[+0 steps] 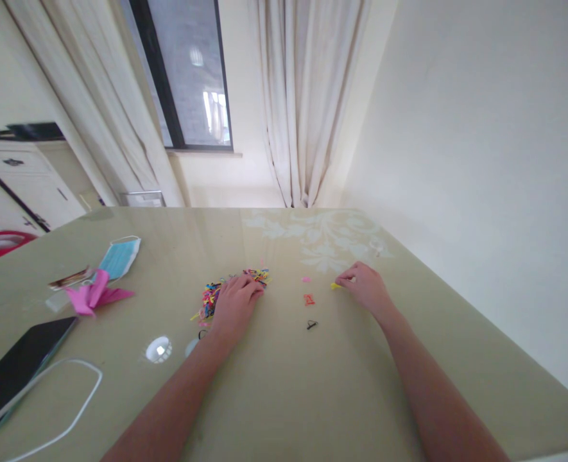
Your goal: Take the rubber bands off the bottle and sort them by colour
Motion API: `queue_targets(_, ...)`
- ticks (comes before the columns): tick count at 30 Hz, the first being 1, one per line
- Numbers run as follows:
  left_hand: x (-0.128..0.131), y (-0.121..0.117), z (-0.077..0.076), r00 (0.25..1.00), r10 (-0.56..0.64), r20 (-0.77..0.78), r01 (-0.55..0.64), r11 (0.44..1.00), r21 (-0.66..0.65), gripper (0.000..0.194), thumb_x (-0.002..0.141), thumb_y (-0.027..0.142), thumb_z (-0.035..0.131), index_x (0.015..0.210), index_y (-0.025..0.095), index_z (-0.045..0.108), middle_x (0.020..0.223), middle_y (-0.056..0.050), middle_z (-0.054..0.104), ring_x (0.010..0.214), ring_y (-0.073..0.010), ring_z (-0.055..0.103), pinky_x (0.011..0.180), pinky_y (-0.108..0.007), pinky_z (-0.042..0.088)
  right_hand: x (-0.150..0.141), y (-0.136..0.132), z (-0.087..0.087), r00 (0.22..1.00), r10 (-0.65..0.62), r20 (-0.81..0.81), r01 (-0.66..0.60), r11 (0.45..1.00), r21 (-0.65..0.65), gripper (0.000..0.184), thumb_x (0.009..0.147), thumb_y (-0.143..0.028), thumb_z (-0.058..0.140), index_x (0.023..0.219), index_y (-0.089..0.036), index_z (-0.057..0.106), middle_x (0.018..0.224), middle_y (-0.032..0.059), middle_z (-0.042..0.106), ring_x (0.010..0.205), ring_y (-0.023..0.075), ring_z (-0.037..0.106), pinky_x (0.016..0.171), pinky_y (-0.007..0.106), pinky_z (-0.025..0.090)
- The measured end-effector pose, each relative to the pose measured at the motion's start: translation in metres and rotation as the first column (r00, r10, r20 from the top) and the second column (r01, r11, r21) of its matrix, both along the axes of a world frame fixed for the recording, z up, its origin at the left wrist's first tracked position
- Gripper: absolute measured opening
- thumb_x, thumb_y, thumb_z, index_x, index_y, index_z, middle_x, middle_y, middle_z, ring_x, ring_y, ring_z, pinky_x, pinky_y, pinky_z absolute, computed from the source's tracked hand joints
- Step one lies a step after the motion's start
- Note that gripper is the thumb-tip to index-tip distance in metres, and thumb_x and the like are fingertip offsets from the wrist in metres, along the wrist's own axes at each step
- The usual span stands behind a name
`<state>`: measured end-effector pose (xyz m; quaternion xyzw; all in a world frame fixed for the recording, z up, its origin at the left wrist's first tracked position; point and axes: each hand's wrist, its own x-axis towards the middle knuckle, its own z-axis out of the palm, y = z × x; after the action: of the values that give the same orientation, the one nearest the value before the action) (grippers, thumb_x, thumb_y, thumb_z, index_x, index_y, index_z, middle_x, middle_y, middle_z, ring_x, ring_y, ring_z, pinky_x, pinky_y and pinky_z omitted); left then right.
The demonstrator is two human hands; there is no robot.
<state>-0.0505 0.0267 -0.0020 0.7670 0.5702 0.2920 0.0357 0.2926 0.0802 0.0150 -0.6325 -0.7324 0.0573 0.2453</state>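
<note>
A heap of small coloured rubber bands [210, 296] lies on the table left of the middle. My left hand [238, 296] rests over the heap with its fingers lying on it, hiding part of the bands. Farther right, my right hand [363, 285] pinches a yellow rubber band [335, 286] at the tabletop, between thumb and fingertips. Between the hands lie small separate groups: pink bands [305, 280], orange-red bands [309, 299] and black bands [312, 325]. One dark band [203, 334] sits beside my left wrist.
On the left are a pink folded paper bird [95, 294], a blue face mask [120, 258], a dark phone [24, 362] and a white cable [84, 410]. A round shiny object [158, 350] lies near my left forearm. The glossy table [284, 398] runs along a wall at right.
</note>
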Motion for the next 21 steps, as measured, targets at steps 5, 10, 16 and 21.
queue_targets(5,0.002,0.000,0.011,0.883,0.018,0.470,0.021,0.997,-0.076,0.020,0.096,0.036,0.059,0.093,0.023,0.075,0.093,-0.005,0.075,0.089,-0.0226,0.067,0.083,-0.035,0.050,-0.014,-0.005,0.007,0.993,0.071,-0.094,-0.059,0.990,0.125,0.013,0.088,-0.031,0.073,0.083,-0.024,0.083,0.085,0.0067,0.067,0.082,0.0237,0.065,0.080,0.039,0.048)
queue_targets(10,0.012,-0.005,0.021,0.666,0.010,0.746,0.186,0.966,-0.179,0.027,0.088,0.047,0.068,0.089,0.020,0.075,0.084,-0.003,0.075,0.074,-0.0174,0.064,0.070,-0.028,0.049,-0.058,-0.030,0.021,0.919,0.252,-0.302,-0.191,0.957,0.218,0.027,0.091,-0.046,0.072,0.098,-0.022,0.080,0.085,0.0049,0.067,0.068,0.0168,0.057,0.069,0.032,0.047)
queue_targets(16,0.027,-0.019,0.028,0.594,-0.029,0.804,0.332,0.919,-0.213,0.036,0.082,0.053,0.075,0.087,0.018,0.077,0.081,-0.004,0.073,0.076,-0.0174,0.064,0.071,-0.028,0.050,-0.097,-0.061,0.026,0.775,0.487,-0.402,-0.451,0.872,0.188,0.032,0.087,-0.051,0.078,0.105,-0.025,0.079,0.086,0.0027,0.066,0.071,0.0155,0.056,0.068,0.029,0.047)
queue_targets(21,0.033,-0.023,0.027,0.580,-0.049,0.813,0.392,0.892,-0.226,0.035,0.084,0.052,0.074,0.089,0.018,0.077,0.084,-0.005,0.074,0.078,-0.0181,0.065,0.074,-0.029,0.051,-0.101,-0.062,0.024,0.751,0.510,-0.419,-0.472,0.859,0.199,0.028,0.095,-0.048,0.069,0.090,-0.023,0.081,0.074,0.0024,0.065,0.067,0.0156,0.055,0.067,0.031,0.046)
